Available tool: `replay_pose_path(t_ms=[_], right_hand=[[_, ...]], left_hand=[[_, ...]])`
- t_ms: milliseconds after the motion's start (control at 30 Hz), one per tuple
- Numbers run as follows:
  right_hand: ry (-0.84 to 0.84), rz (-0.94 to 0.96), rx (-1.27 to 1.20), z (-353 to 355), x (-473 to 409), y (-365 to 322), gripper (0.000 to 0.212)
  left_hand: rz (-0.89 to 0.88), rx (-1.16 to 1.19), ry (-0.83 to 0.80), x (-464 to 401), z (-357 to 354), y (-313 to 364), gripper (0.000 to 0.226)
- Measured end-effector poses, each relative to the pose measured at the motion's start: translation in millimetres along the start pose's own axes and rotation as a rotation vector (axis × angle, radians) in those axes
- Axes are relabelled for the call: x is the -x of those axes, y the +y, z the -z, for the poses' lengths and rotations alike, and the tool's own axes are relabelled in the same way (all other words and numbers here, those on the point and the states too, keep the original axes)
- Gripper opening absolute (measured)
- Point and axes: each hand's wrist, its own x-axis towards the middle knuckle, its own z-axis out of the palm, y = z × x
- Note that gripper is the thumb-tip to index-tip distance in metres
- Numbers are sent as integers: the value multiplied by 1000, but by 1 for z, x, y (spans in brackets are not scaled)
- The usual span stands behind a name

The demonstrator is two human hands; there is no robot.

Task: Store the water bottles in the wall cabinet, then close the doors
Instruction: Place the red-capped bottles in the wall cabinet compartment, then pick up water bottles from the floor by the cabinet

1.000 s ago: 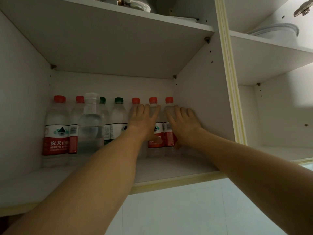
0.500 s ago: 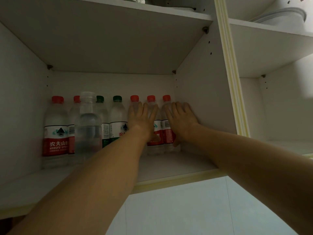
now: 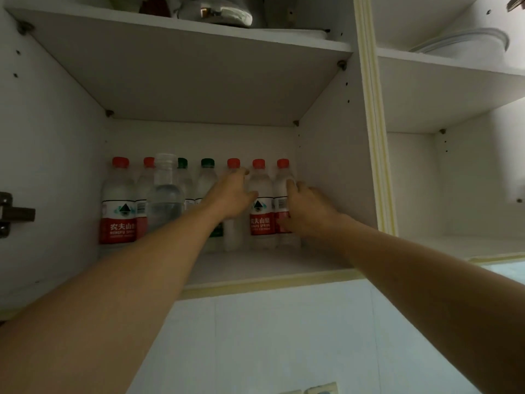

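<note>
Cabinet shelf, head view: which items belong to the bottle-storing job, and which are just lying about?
Job:
water bottles in a row
lower shelf
left hand and right hand on the right-end bottles

Lying about:
white bowl, upper right
items on the top shelf
door hinge

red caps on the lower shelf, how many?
5: two at the left end, three at the right end. More may hide behind the clear bottle.

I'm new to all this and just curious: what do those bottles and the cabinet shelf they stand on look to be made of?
The water bottles look like thin clear plastic: you see through them, and they carry glossy printed labels and coloured screw caps. The shelf looks like white laminated board, smooth and matt, with a pale yellowish edge strip; its core is hidden.
</note>
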Motion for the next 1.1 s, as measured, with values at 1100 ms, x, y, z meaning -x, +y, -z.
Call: replay_pose_path(t_ms=[1100], right_hand=[[-421, -769, -1048, 38, 660, 129, 35]], left_hand=[[510, 715, -453, 545, -181, 302, 26]])
